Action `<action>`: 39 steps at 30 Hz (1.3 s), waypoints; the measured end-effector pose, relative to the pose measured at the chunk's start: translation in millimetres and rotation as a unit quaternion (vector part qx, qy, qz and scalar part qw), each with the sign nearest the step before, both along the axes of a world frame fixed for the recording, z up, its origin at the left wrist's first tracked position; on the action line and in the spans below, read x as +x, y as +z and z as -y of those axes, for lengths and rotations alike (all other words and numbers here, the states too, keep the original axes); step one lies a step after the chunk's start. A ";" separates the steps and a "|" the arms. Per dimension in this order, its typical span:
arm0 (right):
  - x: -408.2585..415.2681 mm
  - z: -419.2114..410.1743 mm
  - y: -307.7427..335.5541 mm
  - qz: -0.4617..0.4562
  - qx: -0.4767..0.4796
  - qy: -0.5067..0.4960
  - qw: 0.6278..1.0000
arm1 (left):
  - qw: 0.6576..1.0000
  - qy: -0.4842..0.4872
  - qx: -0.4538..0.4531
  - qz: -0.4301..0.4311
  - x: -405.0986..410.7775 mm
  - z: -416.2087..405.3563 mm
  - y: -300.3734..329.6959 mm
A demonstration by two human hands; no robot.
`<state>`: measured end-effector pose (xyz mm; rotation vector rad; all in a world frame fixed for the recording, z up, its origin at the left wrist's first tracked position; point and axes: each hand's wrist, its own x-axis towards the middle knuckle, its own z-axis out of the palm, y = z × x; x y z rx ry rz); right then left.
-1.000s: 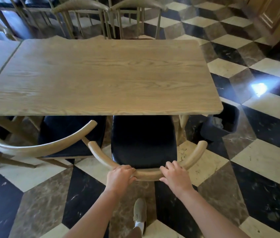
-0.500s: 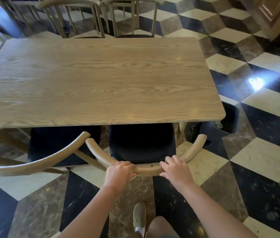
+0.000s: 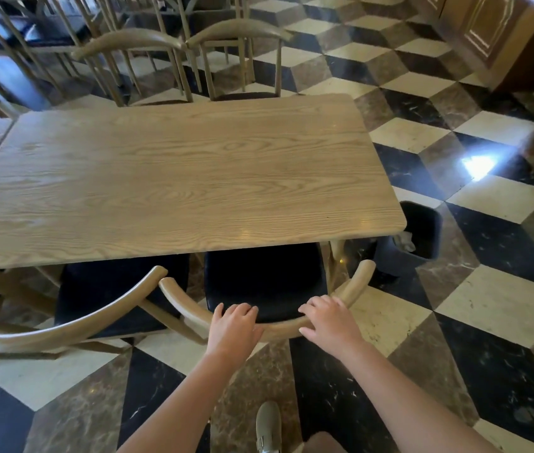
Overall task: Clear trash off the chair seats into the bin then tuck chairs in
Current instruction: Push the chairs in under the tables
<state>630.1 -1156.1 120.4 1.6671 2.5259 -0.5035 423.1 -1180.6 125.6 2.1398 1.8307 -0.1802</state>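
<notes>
Wooden chair backrest [image 3: 278, 326] curves crosswise under both hands: left hand [image 3: 233, 331] curls over its rail, right hand [image 3: 331, 322] rests flatter on top. Its black seat [image 3: 264, 277] lies straight ahead, partly under the table [image 3: 174, 178]; bin [image 3: 419, 230] sits right.

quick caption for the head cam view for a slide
Both hands, left hand and right hand, on the backrest of a black-seated chair partly under the wooden table, bin beside it.
</notes>
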 end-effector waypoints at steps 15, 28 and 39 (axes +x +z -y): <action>248.2 -1.0 77.1 0.002 0.117 -0.169 0.979 | 0.992 -0.093 0.086 0.017 257.2 -52.8 85.1; 481.0 -8.3 101.7 0.004 0.133 -0.219 0.966 | 0.989 -0.092 0.102 0.055 508.4 -69.2 98.3; 617.5 -140.8 120.8 0.035 0.136 -0.262 0.955 | 0.986 -0.118 0.097 0.074 649.1 -208.8 97.4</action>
